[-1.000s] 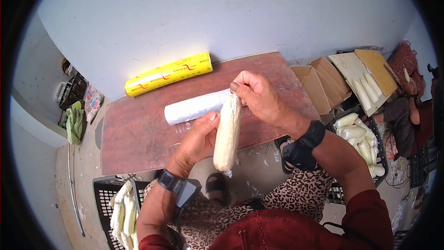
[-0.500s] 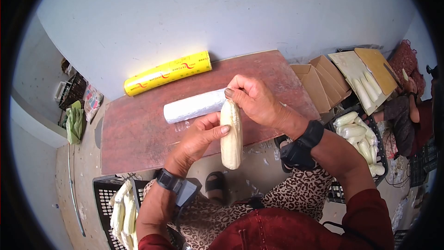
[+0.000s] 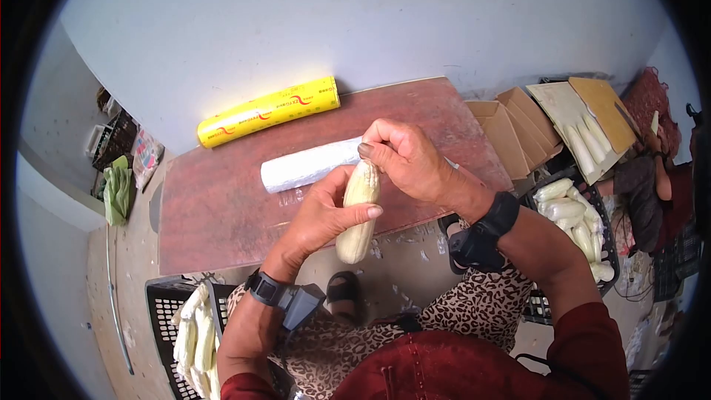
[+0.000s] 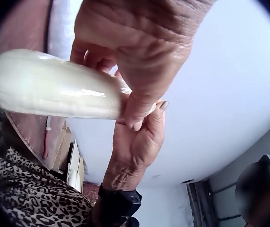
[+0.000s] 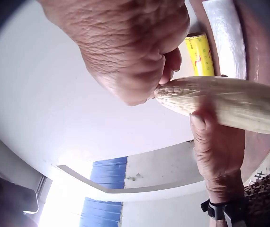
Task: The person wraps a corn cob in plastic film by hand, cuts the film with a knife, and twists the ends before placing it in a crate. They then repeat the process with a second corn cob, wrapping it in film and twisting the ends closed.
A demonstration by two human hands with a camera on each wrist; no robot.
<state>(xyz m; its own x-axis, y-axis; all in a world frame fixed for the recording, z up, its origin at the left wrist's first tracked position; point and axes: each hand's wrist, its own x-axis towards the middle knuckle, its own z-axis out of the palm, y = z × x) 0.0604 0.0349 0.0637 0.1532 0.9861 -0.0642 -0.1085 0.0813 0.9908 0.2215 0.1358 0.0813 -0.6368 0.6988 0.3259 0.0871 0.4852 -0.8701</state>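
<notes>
A pale ear of corn point(image 3: 356, 243) hangs tilted in front of the table, its lower end past the front edge. My left hand point(image 3: 320, 216) grips it round the middle, thumb laid across its front. At its upper, narrower end my right hand point(image 3: 409, 161) pinches the tip between thumb and fingers. Glossy highlights, as from clear film, show on the corn point(image 4: 54, 90) in the left wrist view. Behind the hands a roll of clear plastic film point(image 3: 307, 168) lies on the table point(image 3: 211, 215); the right hand overlaps its right end.
A yellow printed roll point(image 3: 266, 111) lies along the wall. A red-handled knife point(image 4: 47, 142) is on the table. Black crates with wrapped corn stand left point(image 3: 164, 304) and right point(image 3: 612, 241). Cardboard boxes point(image 3: 518, 130) stand right of the table; another person point(image 3: 652, 192) sits beyond.
The ear has turned in my hands, and its lower end has swung left. My left thumb has moved from its left side across its front. The right hand stays at the tip.
</notes>
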